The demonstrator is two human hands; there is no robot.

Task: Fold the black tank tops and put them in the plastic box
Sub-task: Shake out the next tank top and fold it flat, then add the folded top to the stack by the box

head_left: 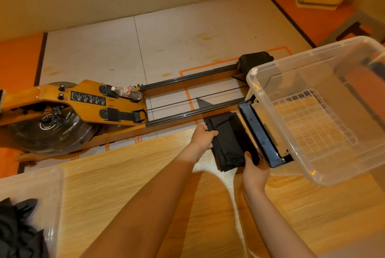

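The folded top (pixel 229 140) sits just left of the box (pixel 325 176), near its black handle. The left hand (pixel 203 136) pinches the top's left edge and the right hand (pixel 255 171) grips its near corner. It looks light and limp and likely to unfold, so pinch the layers together at both ends.

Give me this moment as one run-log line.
left hand: grips folded tank top left edge | right hand: grips near end | plastic box: beside it, no tops inside yet
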